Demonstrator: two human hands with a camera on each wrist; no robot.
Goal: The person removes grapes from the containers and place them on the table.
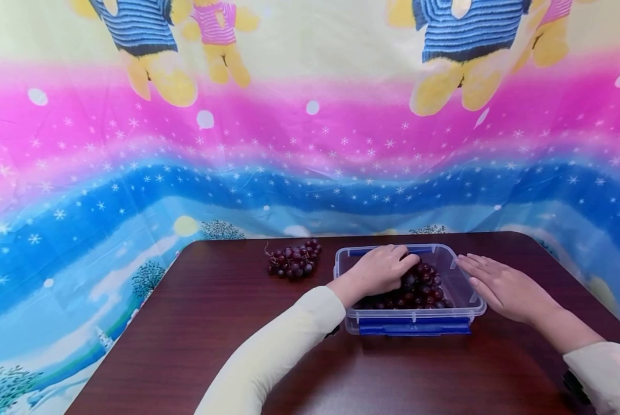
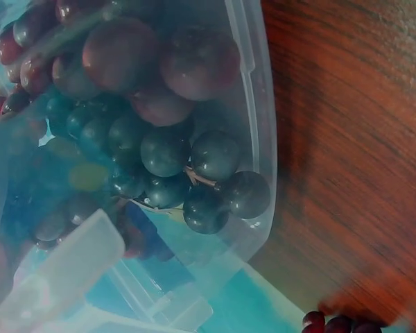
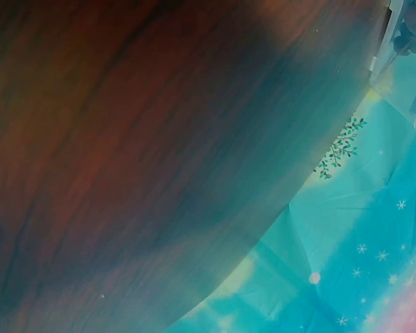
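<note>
A clear plastic container (image 1: 408, 313) with blue side clips holds dark red grapes (image 1: 423, 288). My left hand (image 1: 380, 268) reaches over its left side, fingers curled down at the grapes and gripping some of them; the fingertips are hidden. Through the clear wall in the left wrist view, grapes (image 2: 165, 151) and a bit of stem press close to the side. My right hand (image 1: 512, 288) lies along the container's right side, fingers extended and fingertips at the rim.
Another bunch of grapes (image 1: 293, 260) lies on the dark wooden table (image 1: 211, 334), left of the container near the back edge. Behind the table hangs a printed cloth (image 1: 310, 144) with snowflakes and bears. The table edge (image 3: 256, 239) curves through the right wrist view.
</note>
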